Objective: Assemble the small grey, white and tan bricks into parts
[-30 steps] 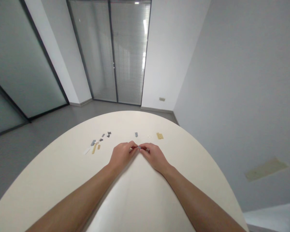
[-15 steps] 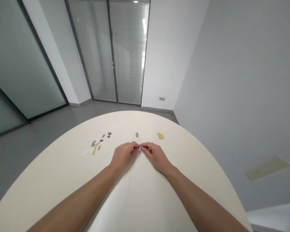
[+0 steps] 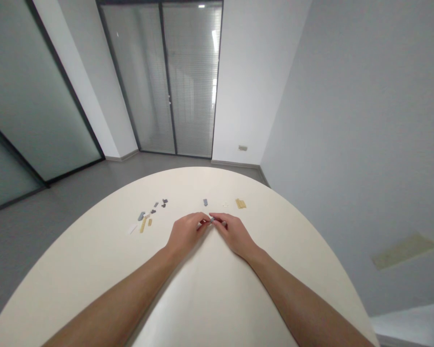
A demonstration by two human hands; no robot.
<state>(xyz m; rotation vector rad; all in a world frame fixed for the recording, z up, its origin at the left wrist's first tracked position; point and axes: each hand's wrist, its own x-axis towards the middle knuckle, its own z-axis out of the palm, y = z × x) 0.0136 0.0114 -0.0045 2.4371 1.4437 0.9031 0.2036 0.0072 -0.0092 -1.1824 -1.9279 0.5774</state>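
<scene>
Between the fingertips of both hands is a small grey-blue piece (image 3: 212,220), probably a building brick, mostly covered by the fingers. My left hand (image 3: 186,232) pinches it from the left and my right hand (image 3: 233,233) from the right, with the fingertips nearly meeting just above the table. Beyond the hands lies another small grey-blue piece (image 3: 205,202). To its right are tiny pale bits (image 3: 225,205) and a flat tan ridged piece (image 3: 240,204).
The hands work over a round white table (image 3: 210,299). On its left lie loose dark pieces (image 3: 164,202), a grey-blue piece (image 3: 141,216), a long tan strip (image 3: 143,225), a short tan piece (image 3: 150,222) and a white strip (image 3: 132,228). A grey wall (image 3: 354,144) stands at the right.
The fingertips have shifted very slightly around the small grey-blue piece, which stays pinched between both hands. The whole view has moved a little; the loose pieces lie as before.
</scene>
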